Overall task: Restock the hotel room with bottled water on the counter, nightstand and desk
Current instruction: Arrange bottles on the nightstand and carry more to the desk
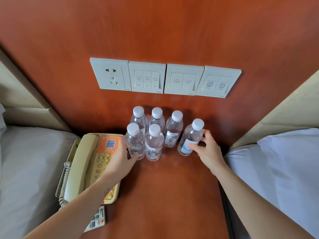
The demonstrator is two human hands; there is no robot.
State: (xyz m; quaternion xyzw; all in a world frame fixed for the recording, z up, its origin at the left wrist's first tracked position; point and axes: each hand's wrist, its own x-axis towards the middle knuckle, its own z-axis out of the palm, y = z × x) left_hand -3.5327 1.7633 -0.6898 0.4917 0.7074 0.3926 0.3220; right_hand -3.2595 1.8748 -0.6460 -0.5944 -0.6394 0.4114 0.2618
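Observation:
Several small clear water bottles with white caps stand upright at the back of the wooden nightstand [164, 190]. My left hand [120, 157] grips the front-left bottle [135, 141] from its left side. Beside that one stands the front-middle bottle [154, 143]. Behind them are three more, the rightmost of the row [173, 129] close to the wall. My right hand [208, 150] wraps the far-right bottle [190, 138], which leans slightly to the left; thumb on its label, fingers behind it.
A beige telephone [84, 163] with an orange keypad card sits on the nightstand's left side, a remote control [97, 219] in front of it. White beds flank both sides. A socket and switch panel [164, 78] is on the wooden wall above the bottles.

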